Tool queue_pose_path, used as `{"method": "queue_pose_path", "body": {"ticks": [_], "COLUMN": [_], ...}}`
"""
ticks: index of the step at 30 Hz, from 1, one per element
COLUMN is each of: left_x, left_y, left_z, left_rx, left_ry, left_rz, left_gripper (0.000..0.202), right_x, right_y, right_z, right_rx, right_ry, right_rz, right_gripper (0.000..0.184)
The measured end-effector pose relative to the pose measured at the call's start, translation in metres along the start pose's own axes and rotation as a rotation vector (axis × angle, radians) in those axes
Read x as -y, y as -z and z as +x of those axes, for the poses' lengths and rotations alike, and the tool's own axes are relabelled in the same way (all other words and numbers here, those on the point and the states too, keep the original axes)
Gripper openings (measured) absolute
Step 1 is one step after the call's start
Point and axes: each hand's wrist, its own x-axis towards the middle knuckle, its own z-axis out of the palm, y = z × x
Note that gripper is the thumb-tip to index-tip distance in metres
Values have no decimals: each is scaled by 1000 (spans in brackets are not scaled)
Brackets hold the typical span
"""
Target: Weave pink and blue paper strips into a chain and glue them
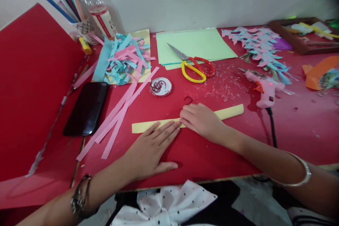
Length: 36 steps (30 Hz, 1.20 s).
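A long folded-looking strip of yellow paper (230, 112) lies across the red tabletop in front of me. My left hand (156, 148) rests palm down with its fingers stretched over the strip's left half and its thumb spread out. Curled fingers of my right hand (202, 122) pinch or press the strip near its middle, beside my left fingertips. Just beyond the right hand is a small dark curved piece of thread or wire (188, 99). A white lid (161, 87) holding dark red curled pieces sits behind the strip.
Scissors (194, 66) lie partly over green paper sheets (196, 44). A pink glue gun (267, 86) with a cord lies at right, near a fringed paper garland (261, 47). On the left are pink strips (116, 123), a phone (87, 109), cut paper (127, 58) and a bottle (102, 16).
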Motion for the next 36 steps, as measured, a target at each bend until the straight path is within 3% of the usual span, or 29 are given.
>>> {"method": "queue_pose_path", "body": {"ticks": [12,20,36], "left_x": [21,23,22], "left_y": [7,4,3], "left_z": [-26,-29,-30], "left_rx": [30,30,22], "left_ry": [53,71,88], "left_rz": [-61,-83,-71], "left_gripper": [71,71,72], "right_x": [-5,-18,-43], "right_y": [-2,0,6], "right_z": [-3,-20,-69], "right_rx": [-5,-42,-67], "right_ry": [14,-51,-342], "right_rz": [101,160,-20], "right_gripper": [22,25,25]}}
